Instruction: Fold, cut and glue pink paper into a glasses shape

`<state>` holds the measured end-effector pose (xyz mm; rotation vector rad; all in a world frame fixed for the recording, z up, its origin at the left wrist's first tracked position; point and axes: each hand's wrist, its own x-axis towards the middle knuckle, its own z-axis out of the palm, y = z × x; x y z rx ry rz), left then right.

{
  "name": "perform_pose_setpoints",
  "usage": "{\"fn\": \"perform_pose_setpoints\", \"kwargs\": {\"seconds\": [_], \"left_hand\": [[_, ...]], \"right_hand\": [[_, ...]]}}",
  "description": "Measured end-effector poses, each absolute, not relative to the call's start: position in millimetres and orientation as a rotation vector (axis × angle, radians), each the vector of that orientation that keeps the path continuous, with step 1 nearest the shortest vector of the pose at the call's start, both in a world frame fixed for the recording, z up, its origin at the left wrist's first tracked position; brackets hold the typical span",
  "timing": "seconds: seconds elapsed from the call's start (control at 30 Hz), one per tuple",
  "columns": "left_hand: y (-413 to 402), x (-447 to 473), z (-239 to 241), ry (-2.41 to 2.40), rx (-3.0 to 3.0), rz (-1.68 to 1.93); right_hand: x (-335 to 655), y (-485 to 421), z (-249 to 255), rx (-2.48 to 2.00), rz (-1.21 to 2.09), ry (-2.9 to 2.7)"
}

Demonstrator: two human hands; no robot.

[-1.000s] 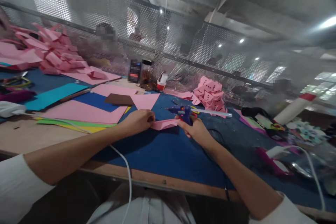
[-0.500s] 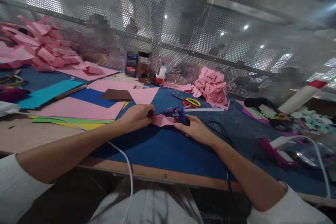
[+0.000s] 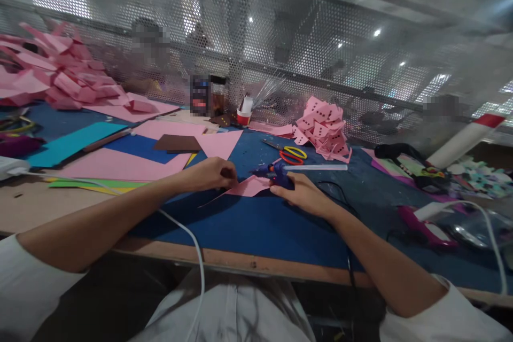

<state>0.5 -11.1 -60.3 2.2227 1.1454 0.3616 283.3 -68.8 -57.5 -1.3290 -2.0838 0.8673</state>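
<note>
Over blue tabletop (image 3: 248, 232) | pink paper (image 3: 251, 187) | between left fingers (image 3: 229, 171) and right fingers (image 3: 281, 192)

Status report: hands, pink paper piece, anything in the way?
Right hand grips hot glue gun. Left hand at pink paper piece. Scissors beyond, seemingly not blocking.

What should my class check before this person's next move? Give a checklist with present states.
1. Glue gun held in the right hand: ok.
2. Glue stick in the gun, its end jutting out behind: ok.
3. Left hand gripping the pink piece between the hands: cannot tell; contact is unclear.
4. Scissors apart from both hands: ok.
5. White cable clear of the left forearm: not ok; it passes beneath.
6. Gun hot: cannot tell.
</note>
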Motion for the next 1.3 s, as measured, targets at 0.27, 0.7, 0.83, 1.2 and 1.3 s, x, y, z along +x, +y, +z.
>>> {"fn": "perform_pose_setpoints", "kwargs": {"seconds": [0.27,0.7,0.83,1.2,1.3], "left_hand": [[-29,-14,-67,1.057,2.448,0.691],[-38,-12,-79,0.757,2.719,0.721],[-39,-12,-78,0.755,2.723,0.714],[-38,-13,-79,0.757,2.73,0.699],[-39,-12,-79,0.775,2.731,0.69]], "right_hand": [[295,-69,-63,-1.285,1.133,-1.915],[288,-78,-62,-1.414,1.015,-2.069],[285,-81,-60,-1.401,0.962,-2.124],[281,-82,-57,-1.397,0.922,-2.169],[280,-82,-57,-1.382,0.93,-2.175]]}}
